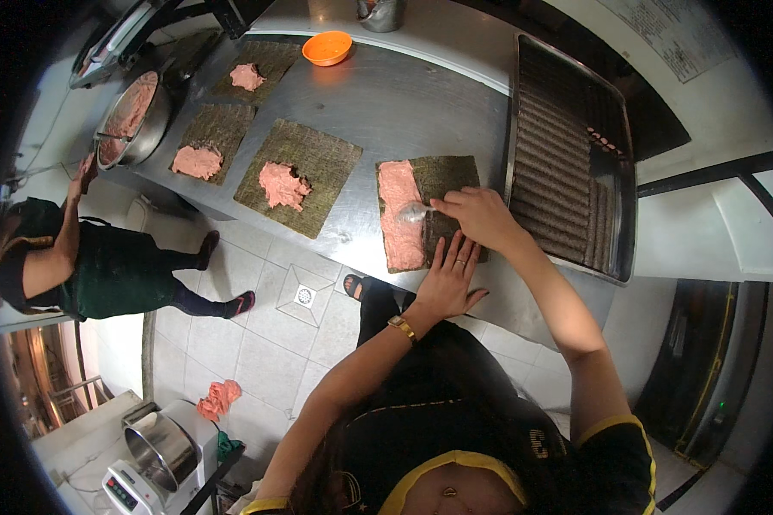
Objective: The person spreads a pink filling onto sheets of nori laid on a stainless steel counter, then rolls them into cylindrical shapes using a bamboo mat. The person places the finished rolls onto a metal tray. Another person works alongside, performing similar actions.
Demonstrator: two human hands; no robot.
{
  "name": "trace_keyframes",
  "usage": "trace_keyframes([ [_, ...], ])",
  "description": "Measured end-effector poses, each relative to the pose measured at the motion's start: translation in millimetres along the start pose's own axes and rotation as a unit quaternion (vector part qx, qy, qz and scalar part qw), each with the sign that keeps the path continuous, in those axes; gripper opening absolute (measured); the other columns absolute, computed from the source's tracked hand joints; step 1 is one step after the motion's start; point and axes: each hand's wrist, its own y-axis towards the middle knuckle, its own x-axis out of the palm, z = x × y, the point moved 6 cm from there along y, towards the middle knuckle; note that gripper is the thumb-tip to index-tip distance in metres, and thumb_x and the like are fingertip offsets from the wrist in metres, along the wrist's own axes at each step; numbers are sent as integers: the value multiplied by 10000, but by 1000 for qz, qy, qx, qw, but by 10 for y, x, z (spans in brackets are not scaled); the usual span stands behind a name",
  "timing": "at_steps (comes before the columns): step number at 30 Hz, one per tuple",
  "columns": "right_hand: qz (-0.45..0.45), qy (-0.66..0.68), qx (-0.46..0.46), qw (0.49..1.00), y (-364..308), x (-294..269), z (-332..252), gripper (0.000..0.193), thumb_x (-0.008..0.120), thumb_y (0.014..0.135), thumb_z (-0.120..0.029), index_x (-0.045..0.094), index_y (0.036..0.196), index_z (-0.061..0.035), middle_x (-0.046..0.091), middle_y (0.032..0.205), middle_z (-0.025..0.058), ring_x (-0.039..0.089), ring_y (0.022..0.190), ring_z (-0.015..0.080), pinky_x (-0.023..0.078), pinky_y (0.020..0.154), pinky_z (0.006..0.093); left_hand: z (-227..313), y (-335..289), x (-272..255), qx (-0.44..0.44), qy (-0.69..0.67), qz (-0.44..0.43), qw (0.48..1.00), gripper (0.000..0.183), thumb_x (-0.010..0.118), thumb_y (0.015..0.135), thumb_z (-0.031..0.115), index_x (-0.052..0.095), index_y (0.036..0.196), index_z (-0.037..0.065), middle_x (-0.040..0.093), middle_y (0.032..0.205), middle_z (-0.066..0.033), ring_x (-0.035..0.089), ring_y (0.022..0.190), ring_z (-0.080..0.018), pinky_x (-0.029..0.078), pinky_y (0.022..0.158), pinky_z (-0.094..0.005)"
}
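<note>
A sheet of dark green seaweed (pixel 448 178) lies on the steel table in front of me, its left part covered by a long band of pink paste (pixel 398 245). My right hand (pixel 481 219) is closed round a spoon (pixel 414 212), whose blurred bowl rests on the paste. My left hand (pixel 449 279) lies with fingers stretched out on the sheet's near edge, below the right hand, holding nothing. To the left is another seaweed sheet (pixel 318 154) with a ragged lump of pink paste (pixel 283 186) on it.
Further left lie two more seaweed sheets with paste (pixel 197 161) near a steel bowl (pixel 150 129) of pink paste, where a co-worker (pixel 103 257) stands. An orange bowl (pixel 326 49) sits at the back. At right, a metal tray (pixel 511 172) holds rows of dark rolls.
</note>
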Motion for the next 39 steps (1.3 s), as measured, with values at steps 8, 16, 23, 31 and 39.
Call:
trace_keyframes([
  [8, 125, 6, 28, 992, 481, -11, 346, 379, 509, 824, -47, 678, 1152, -132, 651, 944, 50, 633, 872, 263, 522, 771, 383, 6, 6, -14, 5, -3, 20, 1000, 872, 438, 898, 607, 312, 1431, -72, 208, 1540, -242, 141, 1443, -408, 107, 1155, -561],
  [16, 162, -25, 3, 987, 505, -237, 175, 388, 519, 825, -57, 673, 1163, -171, 656, 930, 42, 644, 835, 254, 529, 722, 369, -22, -9, -5, 8, 4, 37, 999, 864, 432, 903, 601, 320, 1423, -79, 209, 1536, -253, 175, 1430, -417, 127, 1149, -564],
  [23, 123, -11, 59, 991, 654, -51, 271, 321, 523, 845, -66, 667, 1129, -105, 657, 944, 97, 651, 859, 296, 533, 763, 407, 1, 15, 10, 15, 2, 29, 999, 872, 413, 909, 610, 309, 1426, -85, 209, 1534, -255, 165, 1431, -421, 123, 1147, -570],
  [31, 167, 169, 218, 947, 43, 22, 236, 369, 511, 823, -12, 647, 1164, -46, 633, 914, 182, 623, 828, 369, 504, 737, 454, -27, 11, 99, 5, 11, -22, 1000, 874, 412, 903, 613, 311, 1430, -77, 212, 1532, -260, 150, 1435, -427, 104, 1149, -579],
  [39, 112, 254, 311, 909, -724, 428, -410, 361, 519, 859, -110, 603, 1201, -33, 553, 1205, 297, 572, 1073, 452, 506, 885, 489, -5, 9, -6, 11, -1, -24, 1000, 811, 439, 904, 515, 269, 1455, -55, 167, 1543, -272, 112, 1446, -424, 77, 1155, -572],
])
